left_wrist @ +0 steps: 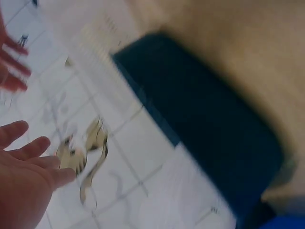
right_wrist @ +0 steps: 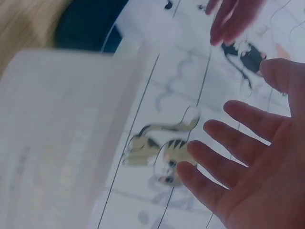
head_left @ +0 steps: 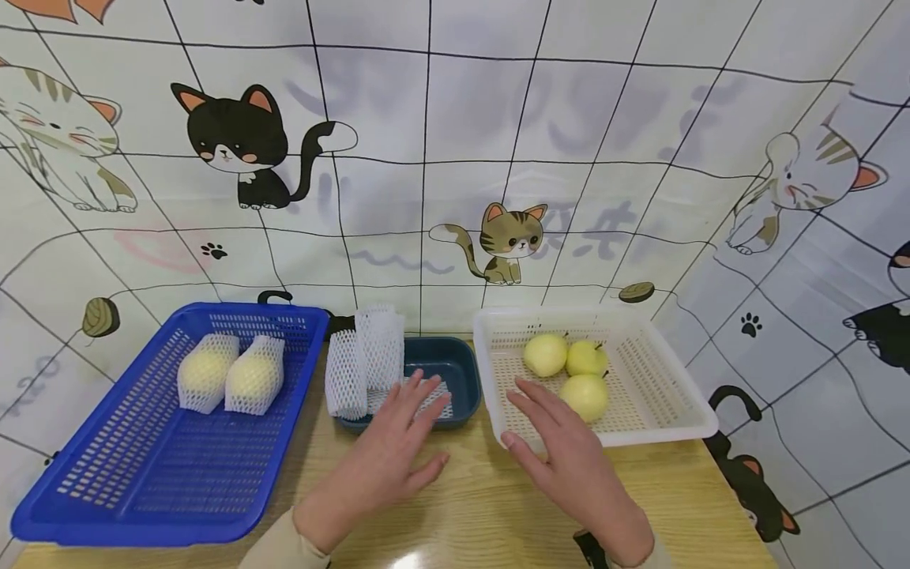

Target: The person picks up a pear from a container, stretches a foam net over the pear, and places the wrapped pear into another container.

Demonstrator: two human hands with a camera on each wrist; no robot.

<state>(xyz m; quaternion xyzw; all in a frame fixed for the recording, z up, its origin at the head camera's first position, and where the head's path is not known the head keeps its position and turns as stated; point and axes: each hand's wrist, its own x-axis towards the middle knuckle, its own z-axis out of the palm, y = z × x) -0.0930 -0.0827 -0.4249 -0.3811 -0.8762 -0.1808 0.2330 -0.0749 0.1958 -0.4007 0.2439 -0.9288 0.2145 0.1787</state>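
Observation:
My left hand (head_left: 384, 450) hovers in front of the dark teal basket (head_left: 465, 379), fingers spread and holding nothing. White foam net sleeves (head_left: 380, 344) stick up from that basket's left side, and part of the netting lies inside it. Near the front left corner of the white basket (head_left: 661, 379) is my right hand (head_left: 562, 450), its fingers extended and nothing in them. Three yellow-green pears or apples (head_left: 546, 354) sit together in the white basket. In the right wrist view the right hand (right_wrist: 257, 148) shows bare, parted fingers.
At the left stands a large blue basket (head_left: 192, 474) holding two fruits in foam nets (head_left: 254, 375). All three baskets rest on a wooden table (head_left: 455, 514). Behind and at the right, a cat-patterned cloth (head_left: 384, 197) rises from the table's edge.

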